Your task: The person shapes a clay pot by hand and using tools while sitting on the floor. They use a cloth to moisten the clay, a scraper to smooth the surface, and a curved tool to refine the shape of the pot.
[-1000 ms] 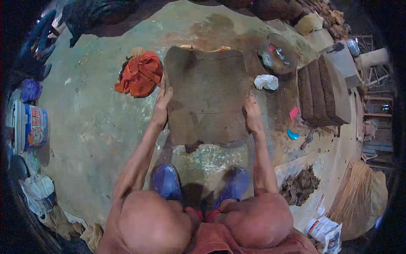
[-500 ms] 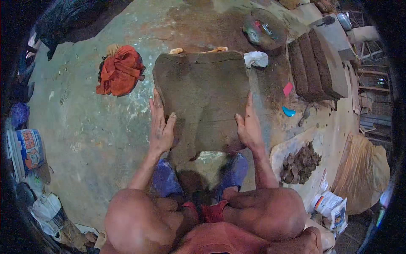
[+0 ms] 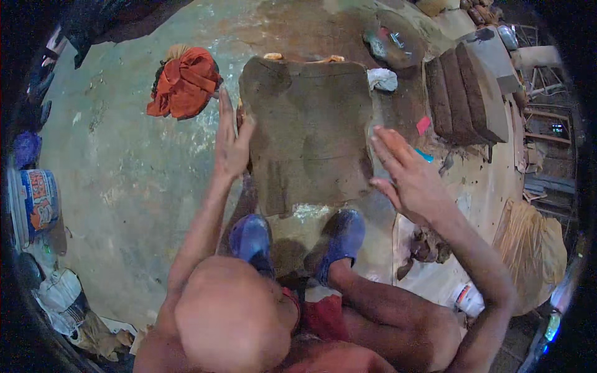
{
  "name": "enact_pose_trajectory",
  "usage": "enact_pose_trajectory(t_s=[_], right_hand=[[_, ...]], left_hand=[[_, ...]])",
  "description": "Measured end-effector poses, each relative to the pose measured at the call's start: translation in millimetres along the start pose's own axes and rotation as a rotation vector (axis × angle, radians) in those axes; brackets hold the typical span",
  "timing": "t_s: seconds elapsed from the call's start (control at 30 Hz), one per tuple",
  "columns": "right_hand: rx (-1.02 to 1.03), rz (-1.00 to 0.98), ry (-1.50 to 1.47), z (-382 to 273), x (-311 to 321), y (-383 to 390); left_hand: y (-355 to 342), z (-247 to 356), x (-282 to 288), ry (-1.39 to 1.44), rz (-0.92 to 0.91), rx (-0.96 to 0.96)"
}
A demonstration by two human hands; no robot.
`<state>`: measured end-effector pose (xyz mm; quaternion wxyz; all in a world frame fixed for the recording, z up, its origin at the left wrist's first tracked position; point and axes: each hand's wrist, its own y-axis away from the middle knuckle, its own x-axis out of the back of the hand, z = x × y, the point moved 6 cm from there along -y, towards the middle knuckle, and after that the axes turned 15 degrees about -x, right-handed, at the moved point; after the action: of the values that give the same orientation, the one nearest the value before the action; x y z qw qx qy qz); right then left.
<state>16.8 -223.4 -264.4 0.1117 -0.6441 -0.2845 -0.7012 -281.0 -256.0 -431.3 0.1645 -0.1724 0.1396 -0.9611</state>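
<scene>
A flat grey-brown clay slab (image 3: pixel 308 127) lies on the floor in front of my blue clogs (image 3: pixel 345 239), with small wooden pieces (image 3: pixel 336 59) showing at its far edge. My left hand (image 3: pixel 233 143) is along the slab's left edge, fingers stretched forward, close to a bundled red-orange cloth (image 3: pixel 186 81). By the slab's right edge, my right hand (image 3: pixel 404 177) has its fingers extended and thumb apart, angled toward the slab. A crumpled white cloth (image 3: pixel 382 78) sits at the upper right corner of the slab.
Thick clay blocks (image 3: pixel 460 93) stand at right, near a dark basin (image 3: pixel 395 46) and a pink card (image 3: pixel 423 125). Lumpy clay (image 3: pixel 423 245) lies on a pale board lower right, beside a large tan sack (image 3: pixel 532 255). A blue-white bucket (image 3: pixel 37 199) stands at far left.
Both hands have shifted along the slab's sides; the right has moved slightly outward and turned diagonal, with its forearm farther right. My right leg has also changed position.
</scene>
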Motion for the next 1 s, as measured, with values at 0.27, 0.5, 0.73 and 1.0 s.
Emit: enact_pose_trajectory(t_s=[0.27,0.5,0.73,1.0], right_hand=[[0.081,0.107,-0.637,-116,-128,-88],[-0.089,0.363,-0.907,-128,-166,-123],[-0.072,0.397,-0.91,-127,-172,-172],[-0.053,0.513,-1.067,-124,-159,-203]], left_hand=[[-61,-36,8,0.06,-0.024,-0.159],[-58,-27,4,0.064,0.025,-0.2],[-63,-23,0,-0.05,0.029,-0.211],[-64,-30,-2,-0.095,0.043,-0.189]])
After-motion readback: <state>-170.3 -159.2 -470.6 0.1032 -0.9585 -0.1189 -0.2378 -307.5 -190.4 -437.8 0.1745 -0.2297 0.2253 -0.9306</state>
